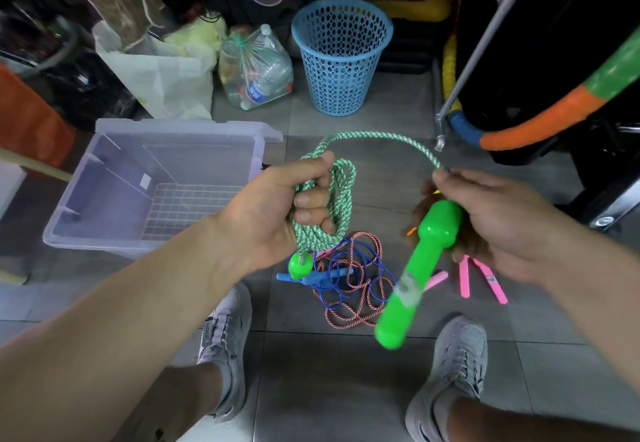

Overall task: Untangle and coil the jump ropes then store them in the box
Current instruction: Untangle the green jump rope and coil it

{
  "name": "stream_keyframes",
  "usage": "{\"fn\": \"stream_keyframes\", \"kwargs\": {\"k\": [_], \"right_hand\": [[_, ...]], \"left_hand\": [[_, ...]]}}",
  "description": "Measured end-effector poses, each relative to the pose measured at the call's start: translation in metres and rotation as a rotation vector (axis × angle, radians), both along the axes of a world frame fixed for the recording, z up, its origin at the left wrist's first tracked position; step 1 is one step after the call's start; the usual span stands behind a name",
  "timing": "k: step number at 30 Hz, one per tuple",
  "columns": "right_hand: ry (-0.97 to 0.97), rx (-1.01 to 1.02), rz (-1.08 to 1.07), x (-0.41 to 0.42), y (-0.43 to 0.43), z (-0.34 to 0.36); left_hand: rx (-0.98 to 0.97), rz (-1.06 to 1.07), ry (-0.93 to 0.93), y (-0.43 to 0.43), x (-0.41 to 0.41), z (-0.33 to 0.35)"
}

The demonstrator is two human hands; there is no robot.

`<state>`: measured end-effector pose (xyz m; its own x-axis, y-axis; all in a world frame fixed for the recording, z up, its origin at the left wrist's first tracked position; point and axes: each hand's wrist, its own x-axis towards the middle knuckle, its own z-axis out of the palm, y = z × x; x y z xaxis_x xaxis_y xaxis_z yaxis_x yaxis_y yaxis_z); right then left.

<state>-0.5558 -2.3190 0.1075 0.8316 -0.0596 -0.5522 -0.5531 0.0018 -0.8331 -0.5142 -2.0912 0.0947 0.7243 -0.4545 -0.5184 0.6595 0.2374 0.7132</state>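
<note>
The clear plastic storage box (187,129) sits on the grey tiled floor (346,389) left of the left hand (277,213), the blue perforated plastic basket (341,57) stands farther off between it and the right hand (495,223), and the tangled red-and-white and blue jump ropes (355,287) lie on the floor beneath that gap.

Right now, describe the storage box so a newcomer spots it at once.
Start at the round blue mesh wastebasket on the grey tiled floor. Down-left of it, on the same floor, sits the storage box. It alone is rectangular, translucent and solid-walled.
</note>
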Motion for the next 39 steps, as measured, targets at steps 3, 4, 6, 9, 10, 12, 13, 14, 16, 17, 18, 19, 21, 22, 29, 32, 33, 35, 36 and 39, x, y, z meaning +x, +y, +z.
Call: {"fn": "stream_keyframes", "kwargs": {"k": [3,4,6,9,10,12,13,14,16,17,18,19,21,22,29,32,33,35,36,39], "right_hand": [[-0.033,0.114,-0.102,0.003,-0.002,0.007],[-0.043,0.155,-0.112,0.004,-0.003,0.008],[-0.066,0.247,-0.131,0.007,-0.005,0.009],[-0.146,0.359,-0.147,0.008,-0.011,0.01],[-0.187,0.372,-0.128,0.007,-0.012,0.01],[-0.279,0.357,-0.078,0.005,-0.013,0.008],[-0.322,0.34,-0.067,0.004,-0.012,0.007],[-0.368,0.322,-0.062,0.004,-0.011,0.006],[-0.455,0.299,-0.07,0.003,-0.008,0.005],[-0.487,0.287,-0.076,0.002,-0.006,0.006],[-0.509,0.272,-0.079,0.002,-0.005,0.007],[-0.523,0.256,-0.074,0.001,-0.005,0.007],[-0.539,0.213,-0.033,-0.002,-0.002,0.008],[-0.545,0.173,0.003,-0.004,0.0,0.008],[-0.559,-0.095,0.153,-0.018,0.019,-0.012],[-0.548,-0.154,0.107,-0.018,0.025,-0.021],[-0.538,-0.14,0.088,-0.017,0.026,-0.022],[-0.511,-0.046,0.019,-0.013,0.027,-0.023],[-0.512,0.019,-0.024,-0.012,0.028,-0.022],[-0.581,0.132,-0.126,-0.012,0.032,-0.015]], "left_hand": [[0.025,-0.03,-0.004,-0.002,-0.003,0.0],[0.041,-0.04,-0.014,-0.003,-0.004,0.0],[0.066,-0.057,-0.026,-0.005,-0.006,0.0],[0.052,-0.071,-0.02,-0.007,-0.007,0.0],[0.047,-0.067,-0.012,-0.008,-0.007,0.0],[0.059,-0.042,-0.01,-0.009,-0.008,-0.001],[0.075,-0.022,-0.017,-0.01,-0.008,-0.002],[0.092,-0.005,-0.029,-0.011,-0.009,-0.003],[0.143,-0.003,-0.078,-0.013,-0.01,-0.003],[0.179,-0.018,-0.112,-0.014,-0.011,-0.004],[0.209,-0.037,-0.142,-0.014,-0.012,-0.003],[0.227,-0.052,-0.161,-0.015,-0.012,-0.003],[0.259,-0.064,-0.188,-0.014,-0.012,-0.006],[0.289,-0.059,-0.206,-0.014,-0.012,-0.008],[0.374,0.059,-0.264,-0.018,-0.011,-0.008],[0.205,0.106,-0.123,-0.019,-0.012,-0.006],[0.145,0.105,-0.083,-0.02,-0.012,-0.006],[0.062,0.1,-0.032,-0.021,-0.013,-0.003],[0.033,0.102,-0.018,-0.021,-0.013,-0.002],[-0.016,0.138,-0.006,-0.02,-0.008,0.003]]}}
